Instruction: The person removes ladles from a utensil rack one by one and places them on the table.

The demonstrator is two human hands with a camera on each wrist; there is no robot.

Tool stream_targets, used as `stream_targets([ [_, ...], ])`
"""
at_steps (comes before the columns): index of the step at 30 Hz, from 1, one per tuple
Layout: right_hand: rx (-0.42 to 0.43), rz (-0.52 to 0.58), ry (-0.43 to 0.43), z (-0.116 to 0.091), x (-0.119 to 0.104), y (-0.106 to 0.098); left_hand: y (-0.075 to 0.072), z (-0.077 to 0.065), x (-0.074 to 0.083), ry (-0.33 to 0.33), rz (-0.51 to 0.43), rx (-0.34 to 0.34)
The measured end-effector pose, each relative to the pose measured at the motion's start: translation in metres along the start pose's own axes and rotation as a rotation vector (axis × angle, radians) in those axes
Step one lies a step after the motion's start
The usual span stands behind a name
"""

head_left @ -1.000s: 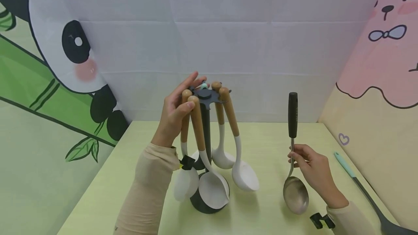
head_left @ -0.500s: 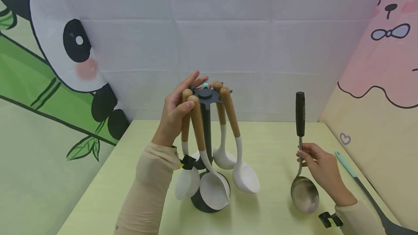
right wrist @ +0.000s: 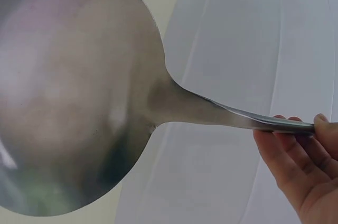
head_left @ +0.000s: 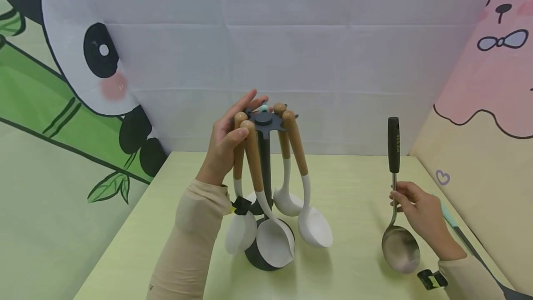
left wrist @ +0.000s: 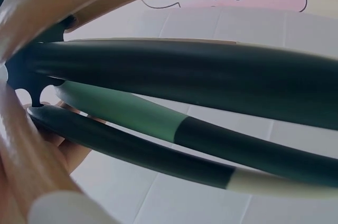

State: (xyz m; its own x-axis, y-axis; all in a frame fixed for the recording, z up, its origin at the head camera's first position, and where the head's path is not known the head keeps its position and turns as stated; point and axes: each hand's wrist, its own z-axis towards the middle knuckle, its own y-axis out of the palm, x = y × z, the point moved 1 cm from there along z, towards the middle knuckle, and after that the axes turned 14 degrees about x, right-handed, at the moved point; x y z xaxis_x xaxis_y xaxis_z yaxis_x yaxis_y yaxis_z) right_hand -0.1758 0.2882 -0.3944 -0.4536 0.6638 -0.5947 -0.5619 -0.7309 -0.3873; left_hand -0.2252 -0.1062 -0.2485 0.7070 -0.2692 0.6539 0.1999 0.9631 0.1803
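A dark utensil rack (head_left: 264, 165) stands mid-table with several wooden-handled white ladles (head_left: 315, 230) and spoons hanging round it. My left hand (head_left: 220, 152) steadies its top, the thumb on a front wooden handle (head_left: 251, 156) and the fingers reaching behind the top. In the left wrist view the dark post (left wrist: 185, 73) runs across, beside a utensil with a green section (left wrist: 121, 108). On the right, my right hand (head_left: 426, 219) pinches the metal shank of a steel ladle (head_left: 400, 249). This ladle is upright, black handle up and bowl down. Its bowl (right wrist: 74, 92) fills the right wrist view's left side.
A long utensil (head_left: 470, 242) with a mint handle end and dark shaft lies along the table's right edge, partly behind the right hand and sleeve. Pale cloth walls (head_left: 287, 59) with cartoon prints enclose the yellowish table (head_left: 350, 189) at the back and sides.
My right hand has moved to the right with the steel ladle and now covers part of the mint-handled utensil. The left hand keeps its place on the rack; the view shifts slightly.
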Motion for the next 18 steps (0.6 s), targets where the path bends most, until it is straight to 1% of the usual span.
stream_targets([
  [7, 0.001, -0.018, 0.003, 0.002, 0.012, -0.006, 0.000, 0.000, 0.001, -0.001, 0.014, 0.011],
  [18, -0.087, -0.116, 0.071, 0.003, 0.026, -0.023, 0.001, 0.000, 0.001, 0.001, 0.031, 0.013],
])
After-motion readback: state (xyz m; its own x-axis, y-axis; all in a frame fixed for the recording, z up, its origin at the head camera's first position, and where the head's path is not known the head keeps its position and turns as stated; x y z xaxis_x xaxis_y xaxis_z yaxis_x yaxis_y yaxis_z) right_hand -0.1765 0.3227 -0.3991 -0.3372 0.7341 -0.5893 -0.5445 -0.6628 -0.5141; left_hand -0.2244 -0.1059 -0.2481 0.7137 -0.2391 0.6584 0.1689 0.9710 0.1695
